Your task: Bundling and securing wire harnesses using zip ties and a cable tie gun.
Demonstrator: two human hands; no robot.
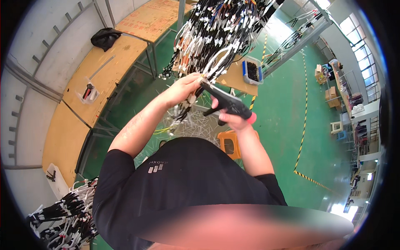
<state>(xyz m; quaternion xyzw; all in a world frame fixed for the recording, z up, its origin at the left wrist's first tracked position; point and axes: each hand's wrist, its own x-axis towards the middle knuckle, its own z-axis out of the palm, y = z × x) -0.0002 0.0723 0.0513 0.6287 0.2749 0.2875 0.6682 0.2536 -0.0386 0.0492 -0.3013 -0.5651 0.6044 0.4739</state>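
My right hand (pixel 234 121) is closed around the grip of a black cable tie gun (pixel 224 99) with a pinkish-red knob at its rear end. The gun's nose points up and left, against the wires beside my left fingers. My left hand (pixel 186 87) grips a bundle of cables, its fingers partly hidden behind the wrist and the wires. Ahead hangs a thick mass of wire harnesses (pixel 216 37), black and white with some orange strands. Loose cable ends (pixel 179 113) dangle below my left hand.
A blue-rimmed bin (pixel 251 71) of small black parts stands on a board at right. Wooden benches (pixel 121 54) run along the left, with a black bag (pixel 106 38) and a clear container (pixel 87 93). An orange stool (pixel 229 145) is close by. Cut strips litter the floor.
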